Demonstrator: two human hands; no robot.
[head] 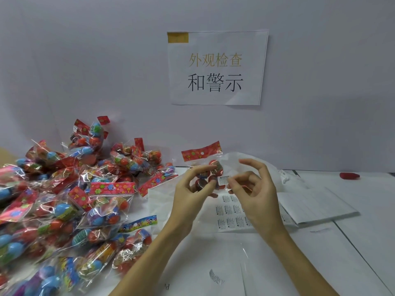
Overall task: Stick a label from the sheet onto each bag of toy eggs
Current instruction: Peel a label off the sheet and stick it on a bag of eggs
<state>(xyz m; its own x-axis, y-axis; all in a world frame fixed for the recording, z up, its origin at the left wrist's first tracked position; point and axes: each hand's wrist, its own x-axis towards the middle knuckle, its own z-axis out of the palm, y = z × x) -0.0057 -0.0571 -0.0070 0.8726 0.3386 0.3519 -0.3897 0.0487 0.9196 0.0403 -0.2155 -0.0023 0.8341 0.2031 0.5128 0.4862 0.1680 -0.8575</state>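
Crinkly clear cellophane, red floral header: I hold one bag of toy eggs (206,169) above the white worktop (320,263), my left hand (192,189) pinching its side. My right hand (254,189) pinches a small white warning label (223,180) against it. Below lies the label sheet (232,218); glossy bags (64,199) heap leftward.

A: What txt can be read?
B: "外观检查" in yellow above "和警示" in black, printed on the paper sign (217,69) taped to the wall.
A: Anything else?
B: "WARNING" is made out on the label (223,180) against the bag (205,167); fine print illegible. Same heading is repeated across the label sheet (232,218).
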